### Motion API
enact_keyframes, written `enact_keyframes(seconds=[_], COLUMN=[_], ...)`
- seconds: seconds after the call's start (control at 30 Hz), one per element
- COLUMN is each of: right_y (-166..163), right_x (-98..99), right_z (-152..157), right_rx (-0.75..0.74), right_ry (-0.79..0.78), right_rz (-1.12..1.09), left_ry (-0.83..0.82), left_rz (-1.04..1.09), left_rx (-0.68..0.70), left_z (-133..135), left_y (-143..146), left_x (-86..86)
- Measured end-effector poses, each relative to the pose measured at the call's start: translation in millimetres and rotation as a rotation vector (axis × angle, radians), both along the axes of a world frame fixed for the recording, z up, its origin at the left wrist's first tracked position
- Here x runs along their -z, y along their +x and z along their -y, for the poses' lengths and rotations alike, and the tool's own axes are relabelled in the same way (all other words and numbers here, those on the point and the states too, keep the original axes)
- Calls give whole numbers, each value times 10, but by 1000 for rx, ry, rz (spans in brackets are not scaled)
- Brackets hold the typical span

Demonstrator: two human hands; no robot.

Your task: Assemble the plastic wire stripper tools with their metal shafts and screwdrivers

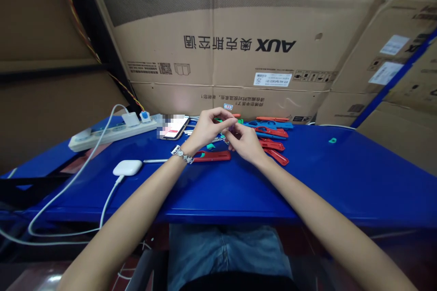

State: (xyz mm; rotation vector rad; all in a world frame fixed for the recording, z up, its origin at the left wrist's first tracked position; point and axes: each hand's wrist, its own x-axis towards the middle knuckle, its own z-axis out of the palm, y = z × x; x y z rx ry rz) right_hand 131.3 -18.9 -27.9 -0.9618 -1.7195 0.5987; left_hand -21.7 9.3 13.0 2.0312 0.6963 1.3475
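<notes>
My left hand (209,126) and my right hand (246,142) meet above the blue table, fingertips pinched together. Between them is a small piece that I cannot make out, mostly hidden by the fingers. Just below lies a red long-nosed lighter (213,156) with a thin metal tube (155,161) pointing left. To the right of my right hand are several red plastic handle shells (273,145) and blue handle shells (269,124). A small green plastic part (210,146) and some thin metal pieces (188,132) lie near my left hand.
A phone (176,127) and a white power strip (112,134) with plugs stand at the left. A white charging case (127,168) trails a cable (108,198). One green part (332,140) lies at the right. Cardboard (235,18) walls the back.
</notes>
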Motion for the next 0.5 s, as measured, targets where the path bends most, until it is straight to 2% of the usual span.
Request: enact_keyframes(seconds=[0.17,0.33,0.4,0.5], right_y=[95,117,97,50], right_x=[-107,-150,-139,-105], right_z=[26,56,59,34], right_rx=[-97,-155,-144,-108], right_ry=[-79,-127,-121,-86], right_rz=[-90,-66,-84,-138], left_ry=[89,74,77,69], left_rz=[-49,-57,-46,13], left_rx=[31,110,85,-36], left_z=[-13,7,15,34], left_y=[-71,-93,-77,-4], left_x=[21,40,50,73])
